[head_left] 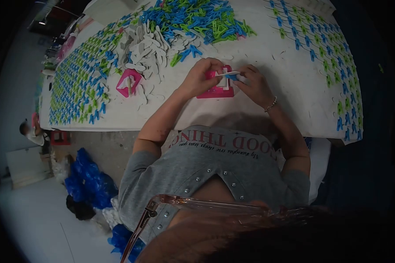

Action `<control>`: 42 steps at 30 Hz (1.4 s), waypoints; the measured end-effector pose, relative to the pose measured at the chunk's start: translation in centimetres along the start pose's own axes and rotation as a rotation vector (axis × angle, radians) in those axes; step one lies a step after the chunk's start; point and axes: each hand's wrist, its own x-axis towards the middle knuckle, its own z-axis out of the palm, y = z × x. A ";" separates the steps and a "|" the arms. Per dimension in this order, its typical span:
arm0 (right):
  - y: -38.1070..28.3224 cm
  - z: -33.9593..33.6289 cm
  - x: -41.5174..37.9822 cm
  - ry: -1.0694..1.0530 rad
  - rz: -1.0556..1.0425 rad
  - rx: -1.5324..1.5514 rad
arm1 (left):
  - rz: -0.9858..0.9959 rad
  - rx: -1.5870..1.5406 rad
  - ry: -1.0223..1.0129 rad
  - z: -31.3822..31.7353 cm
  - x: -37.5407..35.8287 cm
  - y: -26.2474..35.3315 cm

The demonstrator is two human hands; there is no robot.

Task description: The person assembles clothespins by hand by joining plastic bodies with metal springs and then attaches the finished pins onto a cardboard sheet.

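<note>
While a second pink jig (129, 82) sits well left of it on the worktop (267, 101), the pink jig (216, 90) lies under both hands. Left hand (200, 78) pinches a white strip (231, 73) over it; right hand (255, 85) grips the strip's blue-clipped end just right.

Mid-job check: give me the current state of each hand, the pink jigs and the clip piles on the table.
left hand: fingers pinched on the white strip
right hand: fingers gripping a blue clip
white strip: held level over the jig
pink jig: flat on the table, under both hands
second pink jig: lying apart, untouched
loose clips: heaped, blue and green
laid-out clips: spread in rows
</note>
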 end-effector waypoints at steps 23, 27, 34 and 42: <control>-1.8 -3.0 2.1 -0.121 -0.076 -0.089 | -0.059 -0.335 0.017 1.1 0.3 -1.1; -2.1 -3.3 2.6 -0.124 -0.110 -0.133 | -0.047 -0.317 0.008 1.1 0.3 -0.8; -3.8 -4.6 3.2 -0.105 -0.042 -0.079 | -0.083 -0.420 0.038 0.9 0.9 0.6; -5.1 -6.3 1.5 0.081 -0.347 -0.512 | -0.202 -0.505 0.017 0.4 2.2 3.0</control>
